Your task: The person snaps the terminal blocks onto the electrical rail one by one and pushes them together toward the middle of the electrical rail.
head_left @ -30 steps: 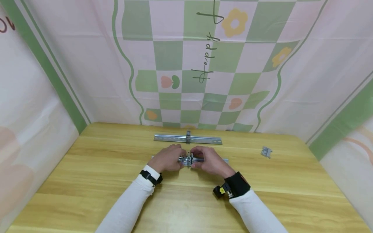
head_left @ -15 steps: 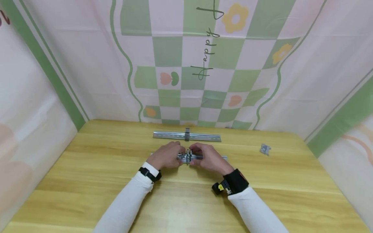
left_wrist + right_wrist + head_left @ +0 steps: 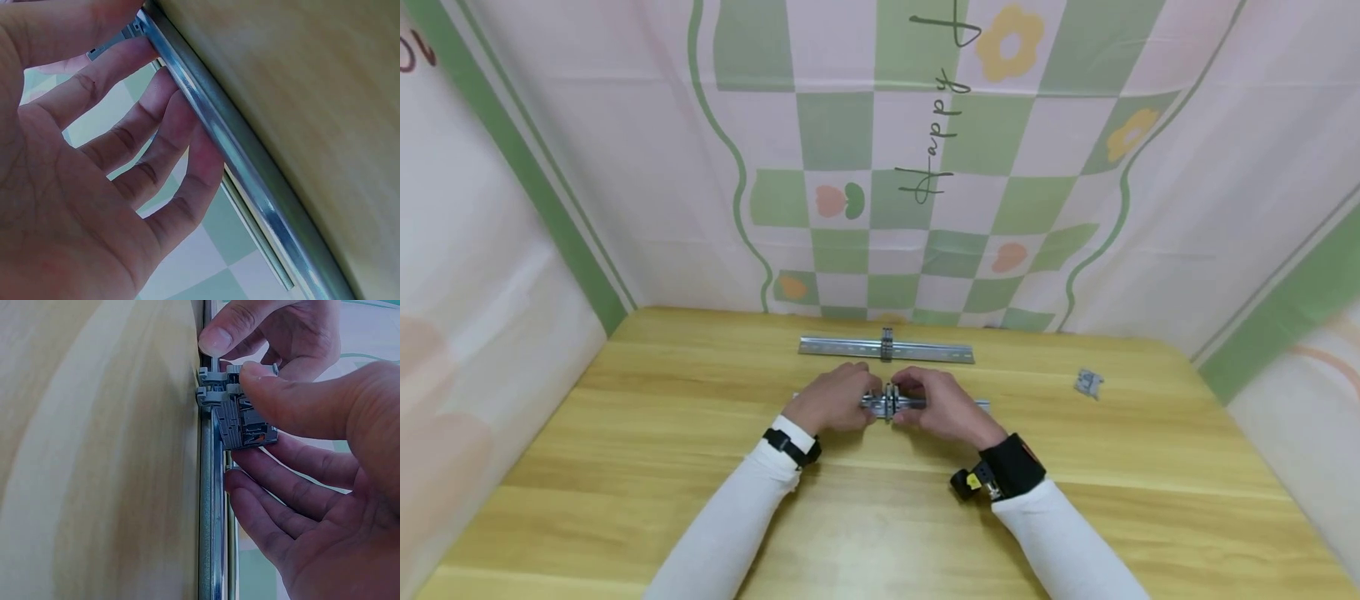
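Note:
Near the middle of the table, a metal DIN rail (image 3: 231,156) lies crosswise between the two hands. Two grey terminal blocks (image 3: 231,412) sit side by side on it. My left hand (image 3: 835,398) grips the rail just left of the blocks, its fingertips against the far edge and its thumb on the near side. From the right, my right hand (image 3: 947,404) pinches the nearer terminal block, thumb on top and fingers at the far side. In the head view, the fingers partly hide the rail.
Behind the hands, a second DIN rail (image 3: 842,346) lies parallel, with a small stack of terminal blocks (image 3: 887,344) at its middle. A loose grey terminal block (image 3: 1088,383) lies at the right on the wooden table (image 3: 880,517). Printed curtains stand behind and at both sides.
Both hands keep their hold at the rail, with only very slight finger movement. The head view has shifted a little; the second rail and the loose block stay put.

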`<state>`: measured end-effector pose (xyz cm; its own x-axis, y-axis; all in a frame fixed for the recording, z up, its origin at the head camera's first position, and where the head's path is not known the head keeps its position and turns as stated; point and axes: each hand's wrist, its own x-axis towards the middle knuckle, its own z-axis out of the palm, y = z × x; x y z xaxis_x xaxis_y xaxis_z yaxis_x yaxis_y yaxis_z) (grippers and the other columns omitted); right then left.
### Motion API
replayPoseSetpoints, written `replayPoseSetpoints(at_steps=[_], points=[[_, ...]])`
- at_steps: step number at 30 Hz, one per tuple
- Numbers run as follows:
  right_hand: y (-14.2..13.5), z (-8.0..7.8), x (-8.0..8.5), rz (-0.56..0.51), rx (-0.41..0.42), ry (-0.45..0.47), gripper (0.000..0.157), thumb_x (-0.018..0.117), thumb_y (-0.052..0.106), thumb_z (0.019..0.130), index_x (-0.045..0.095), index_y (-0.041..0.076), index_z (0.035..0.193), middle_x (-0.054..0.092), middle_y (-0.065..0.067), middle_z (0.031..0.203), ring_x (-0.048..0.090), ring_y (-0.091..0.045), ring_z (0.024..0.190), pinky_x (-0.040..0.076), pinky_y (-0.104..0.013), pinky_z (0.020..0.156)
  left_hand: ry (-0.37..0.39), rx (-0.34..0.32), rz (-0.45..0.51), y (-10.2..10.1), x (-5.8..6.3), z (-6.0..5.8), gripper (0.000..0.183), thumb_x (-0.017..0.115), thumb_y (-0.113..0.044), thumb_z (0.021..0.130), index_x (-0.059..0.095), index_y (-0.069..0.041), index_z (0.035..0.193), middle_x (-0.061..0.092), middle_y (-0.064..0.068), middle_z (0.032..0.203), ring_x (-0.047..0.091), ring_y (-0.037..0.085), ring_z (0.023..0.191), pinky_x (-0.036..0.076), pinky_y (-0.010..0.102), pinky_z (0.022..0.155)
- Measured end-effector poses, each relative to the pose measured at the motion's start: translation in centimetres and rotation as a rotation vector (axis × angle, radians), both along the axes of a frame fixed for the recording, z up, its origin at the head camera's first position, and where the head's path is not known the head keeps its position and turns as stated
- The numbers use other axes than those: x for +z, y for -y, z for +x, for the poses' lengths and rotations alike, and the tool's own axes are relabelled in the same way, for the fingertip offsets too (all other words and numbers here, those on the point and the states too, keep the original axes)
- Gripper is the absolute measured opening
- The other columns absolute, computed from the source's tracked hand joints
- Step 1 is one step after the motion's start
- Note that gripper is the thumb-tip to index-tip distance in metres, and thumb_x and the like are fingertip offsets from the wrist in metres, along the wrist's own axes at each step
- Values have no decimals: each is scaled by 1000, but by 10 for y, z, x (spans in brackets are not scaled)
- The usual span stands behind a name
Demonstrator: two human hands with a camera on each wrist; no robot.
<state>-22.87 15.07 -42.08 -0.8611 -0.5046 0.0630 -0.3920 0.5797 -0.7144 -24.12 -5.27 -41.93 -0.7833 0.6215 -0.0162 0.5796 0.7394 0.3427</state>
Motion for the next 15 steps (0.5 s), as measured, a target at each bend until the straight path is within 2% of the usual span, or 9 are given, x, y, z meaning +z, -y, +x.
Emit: replayPoseSetpoints(at_steps=[15], points=[[-1,0,-2,1,-2,4,48,72,14,75,54,8,119,60,-4,111,58,-22,103,45,-32,85,12,10,7,-2,-1,1,31,71,-24,74,64,-15,103,51,-4,89,48,12,77,40,24,63]])
